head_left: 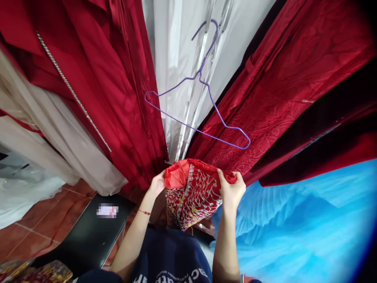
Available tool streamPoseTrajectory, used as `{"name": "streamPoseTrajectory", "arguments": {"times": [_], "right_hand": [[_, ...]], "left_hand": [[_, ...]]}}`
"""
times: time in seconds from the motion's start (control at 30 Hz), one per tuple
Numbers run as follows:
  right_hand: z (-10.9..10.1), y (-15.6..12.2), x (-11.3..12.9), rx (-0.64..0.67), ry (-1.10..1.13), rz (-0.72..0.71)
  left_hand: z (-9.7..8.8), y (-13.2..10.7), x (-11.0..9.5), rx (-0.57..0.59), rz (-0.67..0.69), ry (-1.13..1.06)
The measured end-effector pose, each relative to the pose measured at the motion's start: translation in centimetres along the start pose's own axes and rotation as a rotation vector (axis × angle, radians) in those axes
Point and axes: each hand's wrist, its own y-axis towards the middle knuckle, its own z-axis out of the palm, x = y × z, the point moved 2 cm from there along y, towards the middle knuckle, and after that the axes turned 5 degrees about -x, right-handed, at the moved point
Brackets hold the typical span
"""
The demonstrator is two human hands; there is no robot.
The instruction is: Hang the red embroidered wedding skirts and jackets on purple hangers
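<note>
A red garment with silver and gold embroidery point(193, 196) hangs in front of me between both hands. My left hand point(157, 184) grips its upper left edge, fingers closed on the cloth. My right hand point(231, 188) pinches the upper right edge. Just above the garment a purple wire hanger point(203, 114) hangs bare, apart from both hands, among the hanging clothes.
Red dresses point(112, 78) hang at left and right point(282, 90), with white plastic-covered fabric point(182, 51) between them. Beige tulle point(53, 129) is at far left, blue pleated fabric point(300, 220) at lower right. A black seat point(88, 236) stands on red floor tiles point(35, 224).
</note>
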Motion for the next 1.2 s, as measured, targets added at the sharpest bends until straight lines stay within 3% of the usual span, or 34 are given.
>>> {"name": "streamPoseTrajectory", "arguments": {"times": [0.13,0.27,0.5,0.57,0.67,0.73,0.83,0.93,1.0,1.1,1.2], "right_hand": [[0.1,-0.1,0.5,-0.004,0.078,0.002],[-1.0,-0.9,1.2,0.000,0.132,-0.004],[-4.0,-0.3,2.3,-0.146,0.094,-0.034],[-3.3,0.0,2.4,-0.172,0.047,-0.049],[-0.9,-1.4,3.3,-0.171,0.076,-0.058],[0.8,-3.7,4.7,-0.078,0.160,-0.051],[2.8,-7.6,7.1,0.302,0.268,-0.088],[2.8,-9.7,8.5,0.573,0.282,-0.172],[2.3,-9.8,8.6,0.667,0.294,-0.211],[1.1,-8.9,8.1,0.565,0.287,-0.193],[-0.1,-8.1,7.8,0.378,0.230,-0.164]], "left_hand": [[1.6,-0.1,1.7,0.058,0.045,0.104],[2.2,-0.5,1.3,-0.012,0.127,0.302],[1.8,-2.1,-5.9,-0.327,0.249,0.778],[3.0,-3.0,-7.6,-0.356,0.287,1.036],[5.7,-4.9,-8.4,-0.320,0.326,1.305],[7.5,-6.3,-8.0,-0.270,0.340,1.301],[9.2,-8.0,-7.6,-0.116,0.408,1.226],[9.2,-9.0,-8.0,-0.016,0.472,1.061],[8.7,-9.5,-8.7,-0.053,0.496,0.993],[8.6,-10.9,-9.5,-0.118,0.544,0.992],[9.4,-12.5,-9.5,0.011,0.663,1.060]]}}
